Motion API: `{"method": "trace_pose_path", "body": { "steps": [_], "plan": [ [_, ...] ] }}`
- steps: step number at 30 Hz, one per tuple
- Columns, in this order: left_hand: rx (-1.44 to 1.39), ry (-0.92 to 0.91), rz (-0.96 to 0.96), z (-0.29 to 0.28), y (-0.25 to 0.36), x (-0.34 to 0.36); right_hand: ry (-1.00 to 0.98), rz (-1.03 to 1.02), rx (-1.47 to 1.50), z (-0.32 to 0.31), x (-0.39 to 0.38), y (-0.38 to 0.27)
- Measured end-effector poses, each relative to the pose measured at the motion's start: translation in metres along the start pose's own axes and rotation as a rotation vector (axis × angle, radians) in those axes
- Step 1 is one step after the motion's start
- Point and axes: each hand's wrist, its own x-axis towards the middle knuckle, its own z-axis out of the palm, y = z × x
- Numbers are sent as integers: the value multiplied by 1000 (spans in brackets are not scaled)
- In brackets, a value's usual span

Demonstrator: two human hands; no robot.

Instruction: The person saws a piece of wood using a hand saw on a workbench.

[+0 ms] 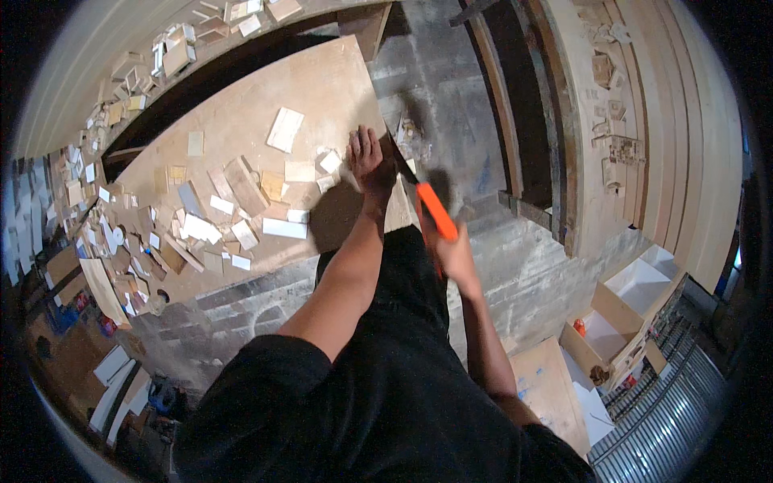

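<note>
Your left hand lies at the table's right edge, its grip hard to tell; the handsaw, slanting just beyond that edge, could nick it if the blade jumped. It looks dark-bladed, bright orange at the handle, which your right hand clasps, clear of the table

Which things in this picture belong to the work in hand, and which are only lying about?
In use:
- orange-handled saw, in the right hand
- wooden table, left hand at its edge

Lying about:
- scattered offcuts
- wooden box with compartments
</note>
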Motion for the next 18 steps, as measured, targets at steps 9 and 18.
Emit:
{"method": "trace_pose_path", "body": {
  "steps": [9,18],
  "plan": [
    [99,27,10,14,-7,-1,-81,-127,-72,-4,-64,-21],
    [81,-118,1,-6,-1,-4,2,-175,11,35,8,-23]
  ]
}}
